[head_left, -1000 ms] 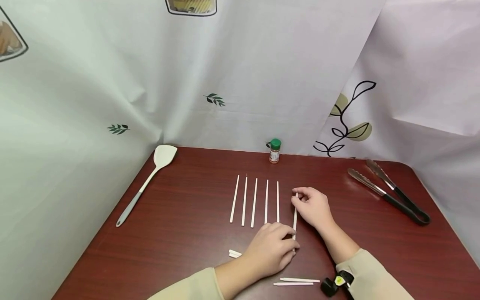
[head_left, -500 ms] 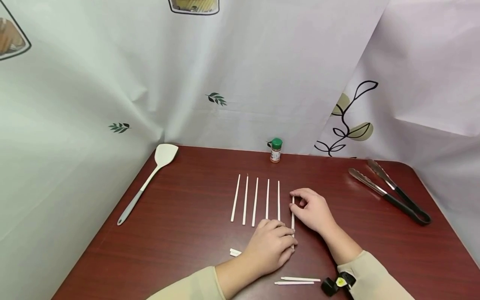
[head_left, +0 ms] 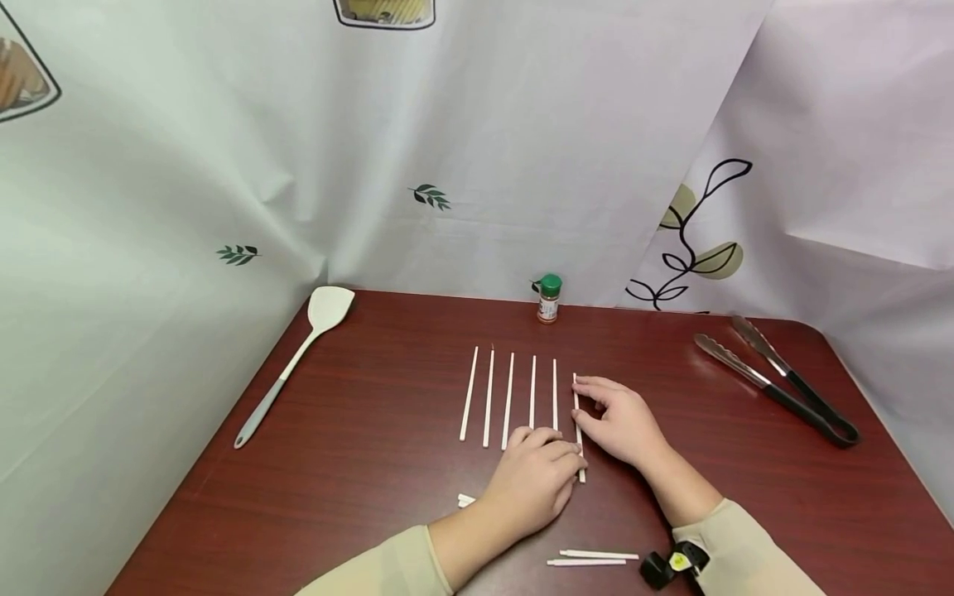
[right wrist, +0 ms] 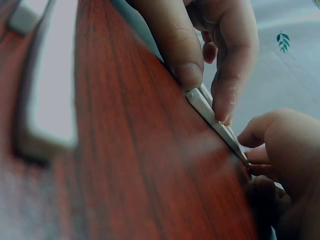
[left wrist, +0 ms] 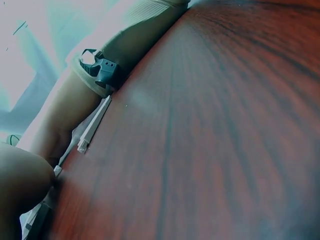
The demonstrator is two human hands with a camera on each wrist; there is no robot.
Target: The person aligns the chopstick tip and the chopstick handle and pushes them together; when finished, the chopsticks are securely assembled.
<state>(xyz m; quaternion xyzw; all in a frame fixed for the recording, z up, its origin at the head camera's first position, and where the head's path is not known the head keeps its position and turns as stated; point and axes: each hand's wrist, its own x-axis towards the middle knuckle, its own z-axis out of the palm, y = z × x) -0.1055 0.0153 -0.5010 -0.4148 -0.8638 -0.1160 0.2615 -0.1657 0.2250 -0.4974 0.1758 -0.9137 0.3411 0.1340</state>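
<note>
Dark-red table (head_left: pixel 335 497), stick (head_left: pixel 578 432) right of head-view centre, near-vertical, top leaning left, left hand (head_left: pixel 532 480) and right hand (head_left: pixel 622 422) pinching it, left thumb (right wrist: pixel 180 47) contact clear only in right-wrist view.

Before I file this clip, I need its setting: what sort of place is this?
Probably a staged, kitchen-themed tabletop: a white spatula and black-handled tongs lie on a dark red table, and a printed sheet hangs behind it.
</note>
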